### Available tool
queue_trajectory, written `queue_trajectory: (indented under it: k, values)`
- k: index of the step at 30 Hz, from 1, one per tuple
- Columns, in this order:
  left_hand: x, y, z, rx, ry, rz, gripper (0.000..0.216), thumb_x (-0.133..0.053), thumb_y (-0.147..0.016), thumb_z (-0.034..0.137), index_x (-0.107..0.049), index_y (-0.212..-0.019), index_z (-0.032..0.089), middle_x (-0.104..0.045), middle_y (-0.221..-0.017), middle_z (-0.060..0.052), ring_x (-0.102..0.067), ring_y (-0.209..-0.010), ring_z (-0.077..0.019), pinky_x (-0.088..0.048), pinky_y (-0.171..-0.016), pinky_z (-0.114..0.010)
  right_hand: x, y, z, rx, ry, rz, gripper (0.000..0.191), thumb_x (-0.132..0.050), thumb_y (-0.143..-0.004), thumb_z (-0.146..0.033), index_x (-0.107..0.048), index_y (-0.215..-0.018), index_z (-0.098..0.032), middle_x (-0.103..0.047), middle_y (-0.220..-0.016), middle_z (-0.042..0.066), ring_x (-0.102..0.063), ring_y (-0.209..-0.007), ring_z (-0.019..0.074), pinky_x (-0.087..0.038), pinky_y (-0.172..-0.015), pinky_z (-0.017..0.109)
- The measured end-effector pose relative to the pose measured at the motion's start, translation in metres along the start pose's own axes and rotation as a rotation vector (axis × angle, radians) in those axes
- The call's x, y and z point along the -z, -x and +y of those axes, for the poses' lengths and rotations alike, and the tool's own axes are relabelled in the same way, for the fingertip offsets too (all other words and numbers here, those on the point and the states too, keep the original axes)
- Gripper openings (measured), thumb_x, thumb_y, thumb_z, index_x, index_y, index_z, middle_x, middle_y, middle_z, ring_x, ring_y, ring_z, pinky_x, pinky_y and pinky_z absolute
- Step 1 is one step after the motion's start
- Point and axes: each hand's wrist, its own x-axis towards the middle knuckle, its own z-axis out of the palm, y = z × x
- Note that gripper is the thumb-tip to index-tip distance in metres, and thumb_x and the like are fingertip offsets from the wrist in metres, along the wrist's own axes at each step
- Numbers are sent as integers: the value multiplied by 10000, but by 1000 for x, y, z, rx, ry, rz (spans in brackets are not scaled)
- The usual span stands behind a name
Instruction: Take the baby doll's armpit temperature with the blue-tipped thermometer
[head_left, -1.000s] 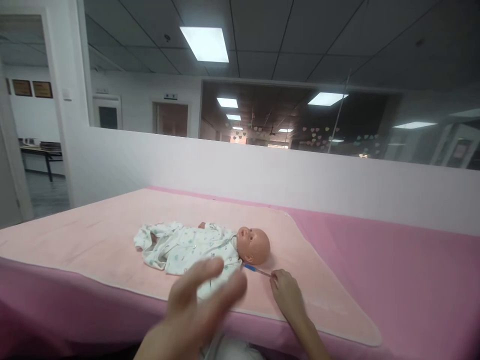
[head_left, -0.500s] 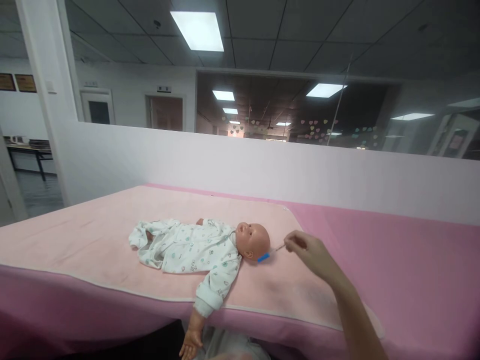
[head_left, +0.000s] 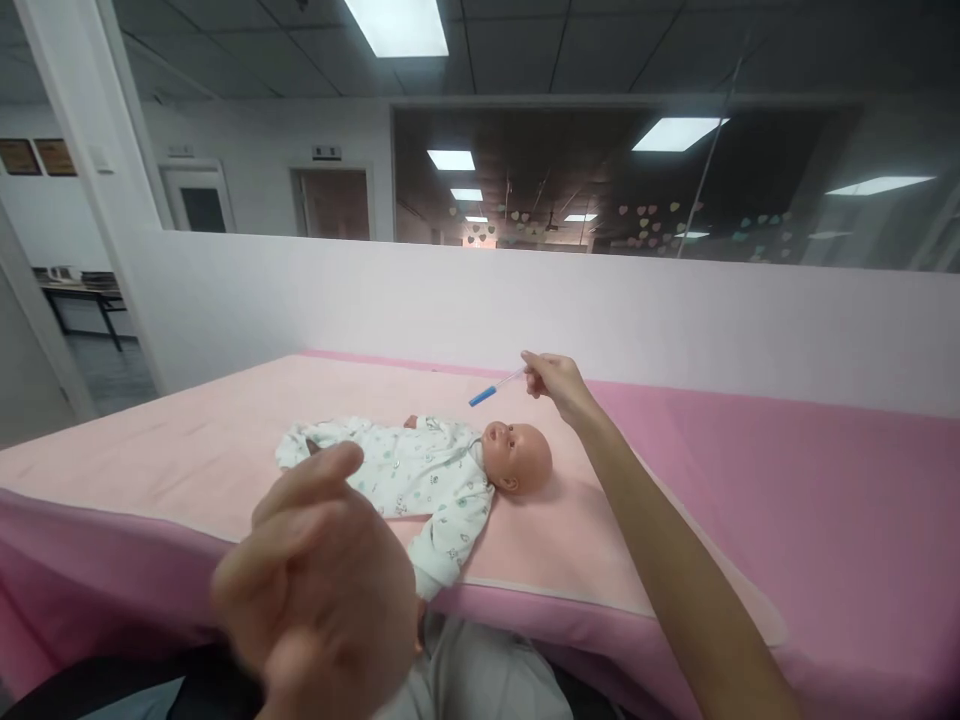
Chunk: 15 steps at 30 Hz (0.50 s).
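Note:
A baby doll (head_left: 517, 456) in a white patterned romper (head_left: 405, 475) lies on its back on a pale pink towel (head_left: 180, 450), head to the right. One of its sleeves hangs over the table's front edge. My right hand (head_left: 556, 385) is raised above and behind the doll's head, pinching a thin clear stick with a blue tip (head_left: 495, 387). The tip points left, over the doll's face. My left hand (head_left: 315, 580) is close to the camera, blurred, fingers curled loosely with nothing in them.
The table has a darker pink cover (head_left: 787, 500) that extends to the right. A low white partition wall (head_left: 600, 310) with glass above runs behind it. A doorway at the left shows a dark table (head_left: 82, 295) in another room.
My right hand lifted the blue-tipped stick from beside the doll's ear to above its head. My left hand rose from below the table into close view.

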Motion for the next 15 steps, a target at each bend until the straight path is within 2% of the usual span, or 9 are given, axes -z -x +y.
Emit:
queue_trajectory:
  k: [3, 4, 7, 10, 12, 15]
  values:
    - [-29, 6, -36, -67, 85, 163, 227, -382, -860, 250, -546, -1013, 276, -559, -912, -12, -540, -914, -201, -450, -770, -404, -9, -6, -3, -41, 10, 38, 306, -636, -720, -346, -492, -534, -151, -518, -426, -22, -476, -373, 64, -361, -362, 166]
    - [-38, 13, -54, -69, 45, 53, 188, -432, -834, 228, -556, -975, 247, -569, -903, -20, -546, -908, -205, -450, -766, -395, -11, -7, -5, -37, 3, 52, 300, -634, -723, -336, -492, -536, -150, -525, -432, -20, -482, -377, 64, -370, -365, 164]
    - [-57, 49, -108, 24, -158, -315, 179, -403, -852, 208, -569, -917, 197, -612, -890, -43, -551, -897, -199, -407, -818, -385, -14, -5, -12, -39, -60, 33, 286, -633, -728, -340, -507, -560, -145, -541, -456, -16, -501, -392, 70, -404, -389, 174]
    - [-60, 88, -141, 59, -304, -649, 183, -412, -852, 219, -585, -906, 192, -625, -889, -50, -551, -868, -197, -393, -799, -361, -11, 5, -13, -51, -120, -12, 301, -636, -721, -378, -514, -575, -144, -546, -476, -11, -514, -413, 79, -421, -411, 187]
    - [-58, 105, -149, -3, -361, -793, 170, -430, -840, 220, -597, -864, 196, -629, -852, -53, -548, -854, -206, -387, -780, -359, -2, 20, -6, -31, -126, -6, 322, -636, -709, -415, -518, -578, -145, -549, -493, -9, -520, -437, 83, -432, -437, 196]
    - [-54, 114, -150, -64, -398, -854, 145, -458, -821, 207, -598, -857, 195, -630, -836, -57, -543, -857, -215, -379, -781, -366, 15, 56, 17, 0, -85, 30, 359, -642, -674, -477, -528, -573, -151, -552, -517, -9, -529, -485, 95, -462, -508, 225]
